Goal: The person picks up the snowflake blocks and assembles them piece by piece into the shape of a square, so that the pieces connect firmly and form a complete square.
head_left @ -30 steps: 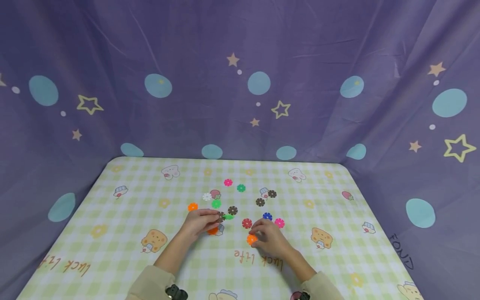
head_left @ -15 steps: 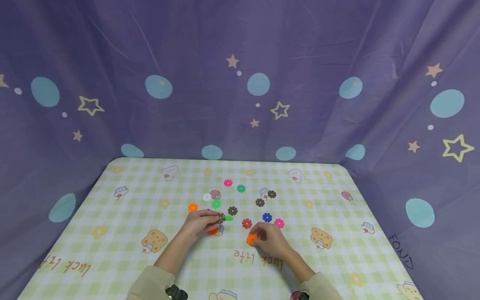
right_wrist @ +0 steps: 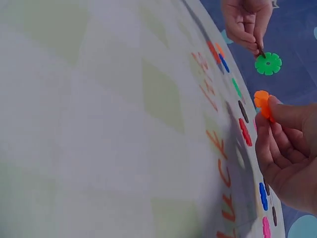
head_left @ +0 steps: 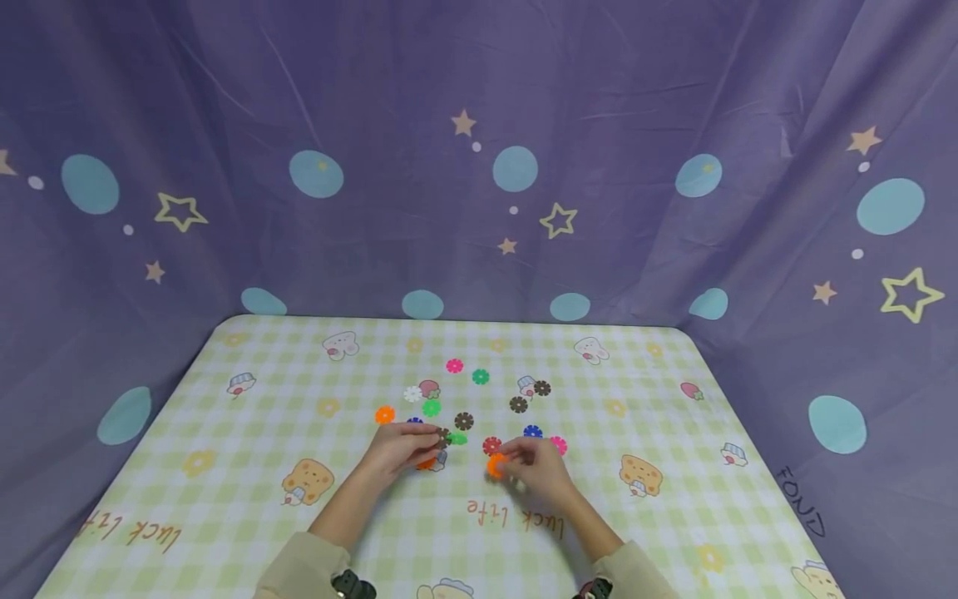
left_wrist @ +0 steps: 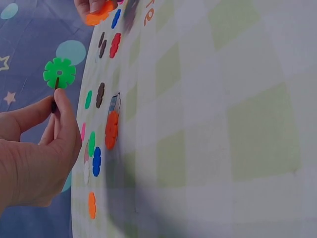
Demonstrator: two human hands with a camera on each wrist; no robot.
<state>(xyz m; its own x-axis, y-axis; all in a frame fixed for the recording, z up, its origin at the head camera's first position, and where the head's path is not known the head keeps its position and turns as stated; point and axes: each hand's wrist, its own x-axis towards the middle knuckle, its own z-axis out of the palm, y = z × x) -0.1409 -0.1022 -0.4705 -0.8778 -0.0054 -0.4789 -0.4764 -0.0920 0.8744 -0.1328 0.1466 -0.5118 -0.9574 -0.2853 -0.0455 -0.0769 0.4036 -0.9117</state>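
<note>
Between the thumb and fingers of my left hand (head_left: 398, 447) is a dark brown notched plastic disc (head_left: 446, 438), with a bright green notched disc (left_wrist: 59, 69) slotted onto it. The left wrist view shows the green one facing the camera and the brown one edge-on. My right hand (head_left: 540, 472) pinches an orange notched disc (right_wrist: 262, 101) by its edge, held above the table, apart from the green disc. Just beyond that hand lie a red disc (head_left: 491, 446), a blue disc (head_left: 532, 432) and a pink disc (head_left: 558, 446). Below the left fingers, another orange disc (left_wrist: 112, 130) lies partly hidden.
More loose discs lie flat across the middle: a white disc (head_left: 412, 393), a green disc (head_left: 432, 408), a brown disc (head_left: 464, 421) and several others. The checked tablecloth (head_left: 247, 466) has printed pictures. Behind the table hangs a purple curtain (head_left: 404, 249).
My right hand has lifted the orange disc off the tabletop and moved it slightly forward and left. The left hand, with the joined brown and green discs, has barely shifted.
</note>
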